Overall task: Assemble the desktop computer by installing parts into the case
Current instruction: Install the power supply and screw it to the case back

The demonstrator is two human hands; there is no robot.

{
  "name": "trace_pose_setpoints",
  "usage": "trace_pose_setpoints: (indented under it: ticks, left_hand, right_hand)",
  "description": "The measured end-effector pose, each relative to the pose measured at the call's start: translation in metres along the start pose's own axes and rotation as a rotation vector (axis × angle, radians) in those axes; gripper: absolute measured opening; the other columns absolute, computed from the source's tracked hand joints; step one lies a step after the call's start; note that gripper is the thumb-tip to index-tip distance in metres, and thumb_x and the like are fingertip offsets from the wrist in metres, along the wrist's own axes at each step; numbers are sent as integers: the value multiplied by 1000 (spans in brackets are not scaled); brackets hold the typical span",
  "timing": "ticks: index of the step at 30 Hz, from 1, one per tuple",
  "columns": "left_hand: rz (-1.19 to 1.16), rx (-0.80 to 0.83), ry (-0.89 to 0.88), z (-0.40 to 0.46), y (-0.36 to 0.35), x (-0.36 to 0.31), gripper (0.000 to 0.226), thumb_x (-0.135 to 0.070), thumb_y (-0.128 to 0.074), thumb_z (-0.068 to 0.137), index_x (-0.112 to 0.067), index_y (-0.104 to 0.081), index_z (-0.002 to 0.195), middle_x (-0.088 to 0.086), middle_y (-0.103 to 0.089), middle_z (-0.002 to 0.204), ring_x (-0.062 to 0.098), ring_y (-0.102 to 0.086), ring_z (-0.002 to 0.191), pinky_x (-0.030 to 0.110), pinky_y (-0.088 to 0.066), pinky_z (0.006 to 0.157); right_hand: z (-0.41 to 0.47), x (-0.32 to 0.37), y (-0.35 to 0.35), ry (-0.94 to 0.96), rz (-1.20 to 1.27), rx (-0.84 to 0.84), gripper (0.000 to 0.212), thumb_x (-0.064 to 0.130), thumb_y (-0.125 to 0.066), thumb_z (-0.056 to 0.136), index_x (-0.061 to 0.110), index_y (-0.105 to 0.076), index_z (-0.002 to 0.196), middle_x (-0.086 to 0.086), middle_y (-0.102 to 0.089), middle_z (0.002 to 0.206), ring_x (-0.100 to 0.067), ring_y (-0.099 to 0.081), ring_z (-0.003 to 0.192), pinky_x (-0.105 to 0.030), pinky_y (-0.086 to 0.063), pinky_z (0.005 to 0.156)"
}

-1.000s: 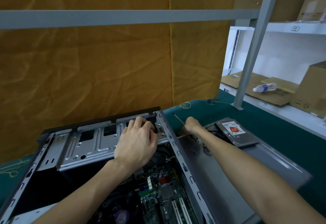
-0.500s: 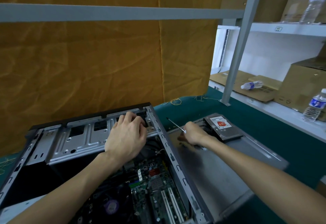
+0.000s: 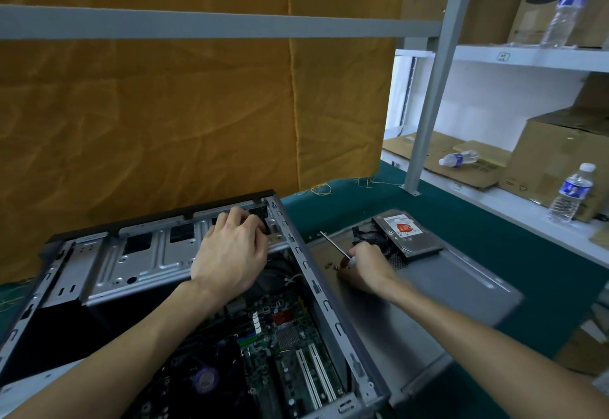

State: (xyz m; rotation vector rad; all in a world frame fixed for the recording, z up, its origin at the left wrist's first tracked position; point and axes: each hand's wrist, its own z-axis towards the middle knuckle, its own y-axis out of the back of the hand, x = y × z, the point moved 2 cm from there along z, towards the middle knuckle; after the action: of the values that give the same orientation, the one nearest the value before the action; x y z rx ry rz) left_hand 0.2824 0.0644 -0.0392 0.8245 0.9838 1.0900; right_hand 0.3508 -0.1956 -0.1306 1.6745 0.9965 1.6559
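Head cam looks down on our two bare arms over an open desktop case (image 3: 316, 286) lying on its side on a green-covered table (image 3: 494, 237). We've got our left hand (image 3: 230, 254) up at the far end of the case, on the silver drive-bay bracket (image 3: 138, 260); fingers are curled over its top edge near a dark grille opening. Whether they actually pinch anything there, we can't tell, since fingertips are hidden behind the knuckles.

Our right hand (image 3: 365, 267) is outside the case, resting on the detached grey side panel (image 3: 445, 293) that lies flat just right of the case. It's wrapped round the handle of a screwdriver (image 3: 334, 248), fingers closed tight on it, thin shaft pointing up and left away from us. A few small screws (image 3: 330, 266) sit on the panel just left of that hand.

Hard drive (image 3: 407, 232), w/ a red-and-white label, lies flat at the panel's far end, just beyond the right hand, next to some black cabling. Inside the case, near us, the motherboard (image 3: 286, 346) shows w/ white slots and a red chip.

Background: orange cloth backdrop, grey frame bar, white shelving at right w/ cardboard boxes and water bottles (image 3: 570, 194).
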Motion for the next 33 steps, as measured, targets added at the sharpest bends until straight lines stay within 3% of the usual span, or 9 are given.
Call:
trace_pose_setpoints:
  ticks: [5,8,13,15,17,20,24,29,33]
  left_hand:
    - [0,-11,-5,0,-1,0,35,-33,-37,105,-16,-64,117,4,-53,125,25,-50,113,44,-48,94]
    - [-5,-22,-2,1,-3,2,34,-33,-37,104,-16,-65,116,4,-53,124,25,-50,112,43,-48,93]
    - [-63,-66,-11,0,-2,-2,27,-32,-43,103,-25,-65,117,-1,-58,123,22,-51,113,42,-41,99]
    - [-221,-130,-60,-2,6,-8,21,-30,-50,103,-29,-68,112,-8,-63,117,13,-55,107,38,-43,95]
    - [-541,-103,-123,-5,18,-20,19,-29,-57,102,-28,-73,112,-13,-65,109,2,-59,94,27,-48,83]
    - [-853,6,-255,-16,39,-47,22,-29,-64,100,-25,-77,117,-13,-71,100,6,-64,92,19,-50,79]
    - [-1138,22,-306,-36,69,-63,18,-21,-70,95,-14,-80,108,-1,-74,95,19,-69,96,24,-54,81]
    - [-1053,-48,-439,-74,96,-49,15,-17,-72,93,-13,-81,105,-3,-74,97,17,-70,95,25,-55,81]
    - [-756,-322,-621,-115,121,-25,15,-16,-74,92,-14,-80,106,-5,-68,101,13,-68,94,26,-56,82]
  right_hand:
    - [0,0,-4,-14,44,-31,30,0,-65,88,11,-55,62,-9,-55,67,-21,-55,69,-32,-36,62]
    - [1,-1,-5,-34,97,-14,19,3,-67,91,0,-68,73,-15,-68,76,-25,-64,71,-35,-49,64]
    - [-18,16,12,-162,824,63,20,16,-70,98,-3,-72,105,-17,-75,93,-14,-52,48,-28,-42,46]
    - [-34,33,27,-98,1099,159,25,17,-69,98,-4,-70,110,-10,-72,92,-12,-47,51,-24,-39,44]
    - [-56,56,43,-5,1268,275,27,17,-67,97,-4,-69,113,-7,-69,90,-10,-44,51,-21,-38,42]
    - [-91,92,62,127,1295,364,23,19,-66,96,0,-69,110,-7,-66,90,-8,-44,49,-20,-38,39]
    - [-138,124,72,192,1305,285,23,19,-67,90,2,-69,105,-7,-65,85,-8,-45,47,-20,-38,38]
    - [-193,151,58,169,1398,235,15,20,-69,89,8,-78,90,-5,-65,85,-6,-42,46,-19,-38,39]
    - [-234,176,41,146,1521,370,20,23,-66,95,4,-72,101,-5,-65,89,-4,-40,43,-18,-38,37]
